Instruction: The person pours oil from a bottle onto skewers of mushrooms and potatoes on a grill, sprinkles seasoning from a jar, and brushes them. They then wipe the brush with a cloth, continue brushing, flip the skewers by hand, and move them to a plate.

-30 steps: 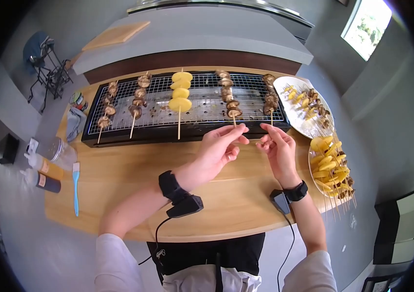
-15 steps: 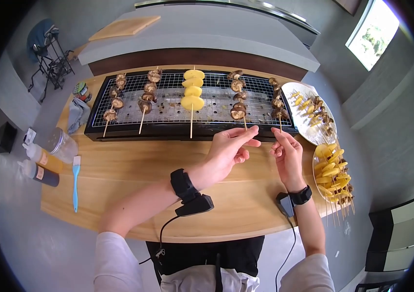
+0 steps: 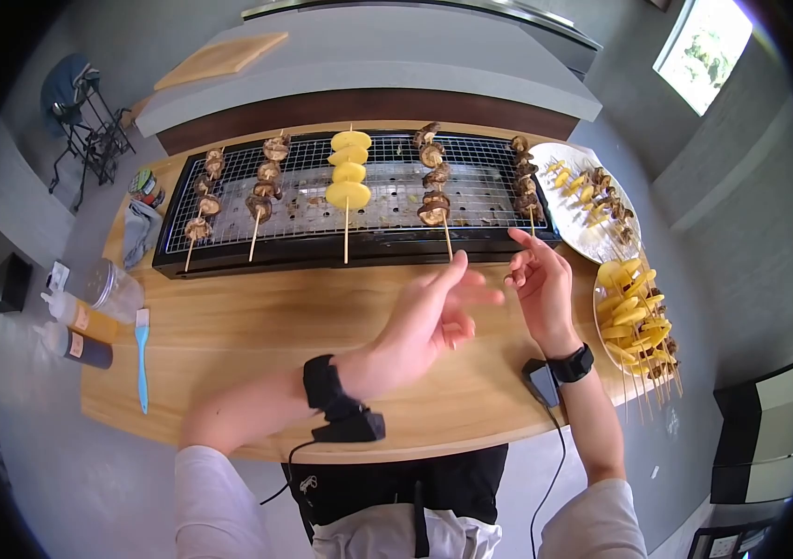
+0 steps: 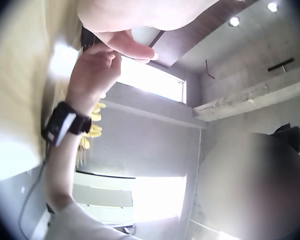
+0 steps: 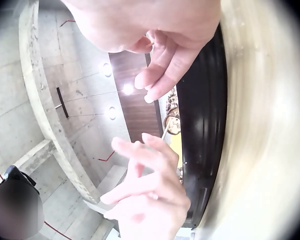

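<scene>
My left hand [image 3: 424, 321], blurred, has its fingers spread just below the fourth skewer from the left, a mushroom skewer [image 3: 435, 177] lying across the grill [image 3: 387, 247]. Its thumb tip is right by the bare end of that stick. At the grill's right end, my right hand [image 3: 544, 289] pinches the stick end of another mushroom skewer [image 3: 525, 186], thumb reaching across it; the contact is partly hidden behind the fingers. The potato skewer [image 3: 349, 172] lies at mid-grill. Two more mushroom skewers, one of them this skewer [image 3: 266, 177], lie to the left.
An oval plate [image 3: 555, 158] of small skewers and a second plate [image 3: 599, 326] piled with potato skewers stand right. At left are a blue brush [image 3: 142, 359], sauce bottles [image 3: 84, 349], a glass jar [image 3: 117, 291], a cloth [image 3: 142, 233] and a can [image 3: 145, 188].
My left hand has let go of the fourth skewer and drawn back toward me, its fingers spreading. That skewer now lies turned, its stick end further left. My right hand stays at its skewer.
</scene>
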The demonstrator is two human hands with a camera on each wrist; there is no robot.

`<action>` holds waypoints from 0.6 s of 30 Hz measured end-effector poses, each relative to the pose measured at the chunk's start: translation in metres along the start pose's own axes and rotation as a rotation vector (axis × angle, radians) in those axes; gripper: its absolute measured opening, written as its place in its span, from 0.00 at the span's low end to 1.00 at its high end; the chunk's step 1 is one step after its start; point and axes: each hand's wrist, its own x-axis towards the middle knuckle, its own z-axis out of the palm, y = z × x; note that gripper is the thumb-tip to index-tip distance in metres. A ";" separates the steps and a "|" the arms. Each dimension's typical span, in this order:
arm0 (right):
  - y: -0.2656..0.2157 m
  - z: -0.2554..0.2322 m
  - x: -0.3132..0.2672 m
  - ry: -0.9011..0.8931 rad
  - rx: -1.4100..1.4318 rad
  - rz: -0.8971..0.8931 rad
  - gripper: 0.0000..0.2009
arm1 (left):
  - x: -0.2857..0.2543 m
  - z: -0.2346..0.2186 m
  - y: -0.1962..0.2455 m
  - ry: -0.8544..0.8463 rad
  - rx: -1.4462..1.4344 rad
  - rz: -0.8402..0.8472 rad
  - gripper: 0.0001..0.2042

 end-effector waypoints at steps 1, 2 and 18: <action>0.000 0.000 0.000 0.004 0.005 -0.002 0.19 | -0.008 0.004 -0.001 0.001 0.006 -0.003 0.15; 0.000 -0.001 0.000 -0.004 0.017 0.000 0.19 | -0.018 0.008 -0.003 -0.164 -0.062 -0.147 0.15; 0.001 0.003 -0.002 -0.020 -0.061 0.006 0.18 | -0.127 0.055 0.056 -0.816 1.022 1.068 0.09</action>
